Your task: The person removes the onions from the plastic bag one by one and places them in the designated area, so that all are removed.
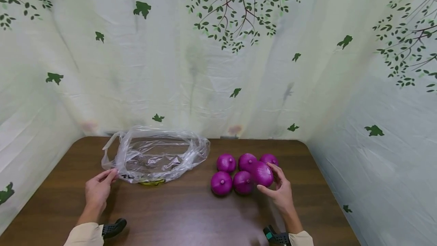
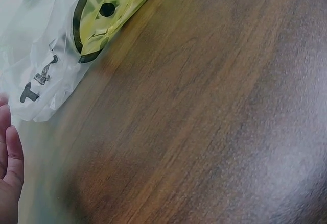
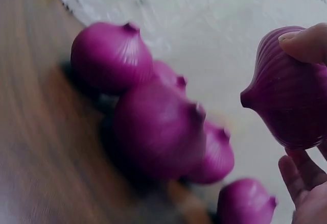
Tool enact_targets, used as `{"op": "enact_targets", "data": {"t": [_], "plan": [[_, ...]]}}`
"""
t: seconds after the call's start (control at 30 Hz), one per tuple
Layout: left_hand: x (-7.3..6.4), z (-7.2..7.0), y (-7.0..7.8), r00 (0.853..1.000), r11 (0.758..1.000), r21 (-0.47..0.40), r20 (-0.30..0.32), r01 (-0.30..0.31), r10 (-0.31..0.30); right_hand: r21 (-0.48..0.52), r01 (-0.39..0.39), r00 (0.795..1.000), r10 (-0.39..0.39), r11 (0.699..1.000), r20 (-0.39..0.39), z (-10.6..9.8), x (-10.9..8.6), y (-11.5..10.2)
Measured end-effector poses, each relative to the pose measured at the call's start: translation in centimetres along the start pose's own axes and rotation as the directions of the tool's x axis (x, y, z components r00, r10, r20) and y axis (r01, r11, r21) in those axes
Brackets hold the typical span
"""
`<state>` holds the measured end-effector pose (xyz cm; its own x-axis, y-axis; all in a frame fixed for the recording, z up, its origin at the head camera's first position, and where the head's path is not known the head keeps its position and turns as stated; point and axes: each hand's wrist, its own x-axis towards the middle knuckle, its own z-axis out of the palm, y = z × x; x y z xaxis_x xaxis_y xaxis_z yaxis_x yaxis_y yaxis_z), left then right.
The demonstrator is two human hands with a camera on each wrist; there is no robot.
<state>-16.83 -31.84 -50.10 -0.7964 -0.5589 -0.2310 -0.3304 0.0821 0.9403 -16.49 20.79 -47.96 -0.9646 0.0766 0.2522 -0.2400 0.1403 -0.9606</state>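
A purple onion (image 1: 262, 174) is held between the thumb and fingers of my right hand (image 1: 281, 193), above the right end of a group of other onions. In the right wrist view the held onion (image 3: 288, 96) shows its pointed stem end, with the thumb over one side and fingers against the other. My left hand (image 1: 97, 190) pinches the near left edge of a clear plastic bag (image 1: 199, 150), whose wide mouth gapes. Black lettering and a yellow print (image 2: 110, 17) show on the bag in the left wrist view.
Several purple onions (image 1: 222, 183) stand in two rows on the brown wooden table (image 1: 177, 215), right of the bag. A pale curtain (image 1: 205, 79) printed with leaves and branches hangs behind the table and along both sides. Each wrist wears a dark strap (image 1: 114, 228).
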Motion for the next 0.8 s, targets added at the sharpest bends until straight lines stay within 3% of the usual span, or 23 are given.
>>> {"op": "enact_targets", "data": {"t": [0.3, 0.8], "plan": [[0.1, 0.0, -0.1, 1.0, 1.0, -0.002, 0.001, 0.008, -0.008, -0.055, -0.083, 0.994, 0.079, 0.995, -0.071, -1.3, -1.0, 1.8], [0.1, -0.1, -0.8, 1.0, 0.999, -0.033, 0.0, -0.014, 0.014, -0.047, -0.237, 0.963, 0.229, 0.97, -0.142, -0.8, -1.1, 5.0]]}}
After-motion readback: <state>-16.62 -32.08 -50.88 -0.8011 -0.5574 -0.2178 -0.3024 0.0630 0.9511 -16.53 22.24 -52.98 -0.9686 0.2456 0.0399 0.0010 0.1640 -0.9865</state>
